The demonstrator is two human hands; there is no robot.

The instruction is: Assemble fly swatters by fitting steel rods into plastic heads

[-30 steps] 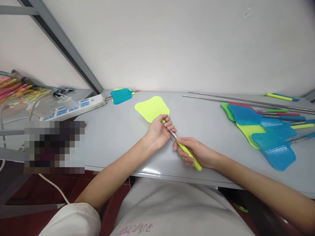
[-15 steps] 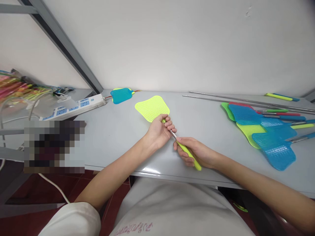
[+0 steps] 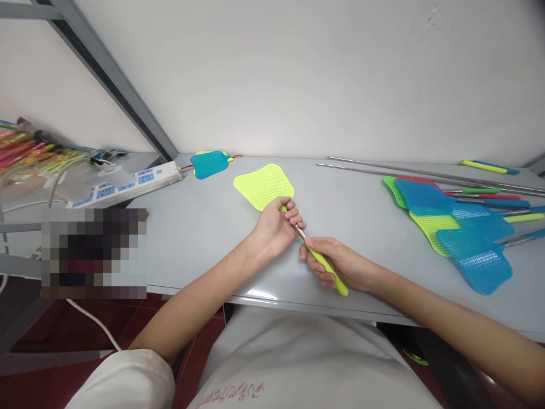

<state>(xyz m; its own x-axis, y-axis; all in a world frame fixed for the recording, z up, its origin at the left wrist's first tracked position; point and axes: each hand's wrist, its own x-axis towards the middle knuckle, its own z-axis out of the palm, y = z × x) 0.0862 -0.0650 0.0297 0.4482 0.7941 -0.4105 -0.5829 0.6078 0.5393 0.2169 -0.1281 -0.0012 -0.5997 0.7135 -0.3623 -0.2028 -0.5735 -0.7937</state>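
Observation:
Both hands are on one yellow-green fly swatter (image 3: 266,186), whose perforated head points away to the upper left over the grey table. My left hand (image 3: 276,227) is closed around the neck, just below the head. The fingers of my right hand (image 3: 327,261) wrap the yellow-green handle, whose lower end sticks out toward the table's front edge. A short piece of the metal shaft shows between the two hands. Off to the right lies a pile of fly swatters with blue (image 3: 477,258), green, red and yellow-green parts.
Long metal rods (image 3: 383,170) lie along the wall at the right, near a yellow-green and blue handle pair (image 3: 489,167). A blue swatter head (image 3: 210,164) lies at the back left beside a white power strip (image 3: 166,177). Colourful wrapped items (image 3: 25,153) and a pixelated patch occupy the left.

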